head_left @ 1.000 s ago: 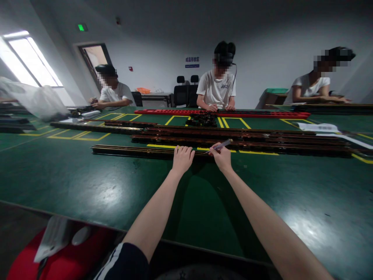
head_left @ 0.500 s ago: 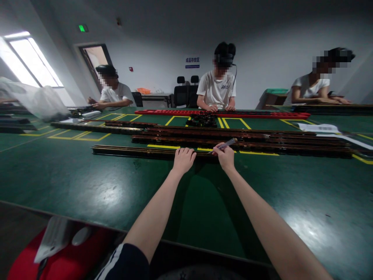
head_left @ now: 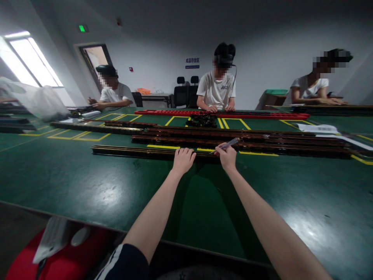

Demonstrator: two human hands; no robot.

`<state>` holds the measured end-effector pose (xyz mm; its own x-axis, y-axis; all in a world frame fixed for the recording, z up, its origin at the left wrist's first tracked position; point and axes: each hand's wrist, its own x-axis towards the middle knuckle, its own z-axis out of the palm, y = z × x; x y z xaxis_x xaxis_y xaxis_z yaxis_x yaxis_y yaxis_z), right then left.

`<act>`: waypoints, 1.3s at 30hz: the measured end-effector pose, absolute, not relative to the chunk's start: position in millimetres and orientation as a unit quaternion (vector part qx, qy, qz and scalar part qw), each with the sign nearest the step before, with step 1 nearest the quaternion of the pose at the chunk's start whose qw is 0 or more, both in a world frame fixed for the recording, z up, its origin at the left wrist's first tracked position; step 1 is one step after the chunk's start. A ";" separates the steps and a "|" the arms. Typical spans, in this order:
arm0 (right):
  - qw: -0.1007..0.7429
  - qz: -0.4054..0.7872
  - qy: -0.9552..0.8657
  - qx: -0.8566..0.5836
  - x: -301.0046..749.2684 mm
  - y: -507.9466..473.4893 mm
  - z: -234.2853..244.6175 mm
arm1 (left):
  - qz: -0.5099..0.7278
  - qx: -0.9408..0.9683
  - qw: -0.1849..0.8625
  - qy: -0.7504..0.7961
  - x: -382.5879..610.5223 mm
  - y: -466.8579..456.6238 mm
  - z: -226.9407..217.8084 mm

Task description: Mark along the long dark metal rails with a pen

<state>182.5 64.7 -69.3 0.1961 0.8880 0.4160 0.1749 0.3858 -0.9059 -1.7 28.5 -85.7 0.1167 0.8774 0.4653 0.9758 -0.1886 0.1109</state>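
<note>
A long, narrow dark rail (head_left: 131, 151) lies crosswise on the green table in front of me. My left hand (head_left: 184, 160) rests over it with the fingers curled across the top, holding it down. To the right, my right hand (head_left: 227, 157) pinches a slim screwdriver (head_left: 230, 143) with a translucent handle. Its thin shaft slants down to the left, and the tip is at the rail between my hands. Whether the tip touches the rail is too small to tell. The rail's right end is hidden behind my right hand.
Just beyond lies a stack of similar dark rails (head_left: 291, 142). A red slotted tray (head_left: 262, 115), a dark cluster of small parts (head_left: 201, 120), white paper (head_left: 317, 128) and a plastic bag (head_left: 49, 103) lie farther off. Several people sit across the green table (head_left: 72, 175).
My right hand and the screwdriver have shifted slightly to the right along the rail. My left hand and the rail stay in place.
</note>
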 end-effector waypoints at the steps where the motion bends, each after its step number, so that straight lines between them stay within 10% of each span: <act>1: 0.612 0.294 -0.566 -0.468 182.1 64.3 -69.3 | -0.220 -0.739 0.109 -0.627 -1.7 28.3 -85.5; 39: 0.642 0.258 -0.526 -0.495 191.5 66.7 -69.9 | -0.219 -0.738 0.110 -0.629 -2.3 28.3 -85.8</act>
<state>191.5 66.7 -69.9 0.3142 0.8519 0.4190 0.1886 0.3765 -0.9070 -2.3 28.3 -85.8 0.1125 0.8802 0.4612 0.9764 -0.1841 0.1133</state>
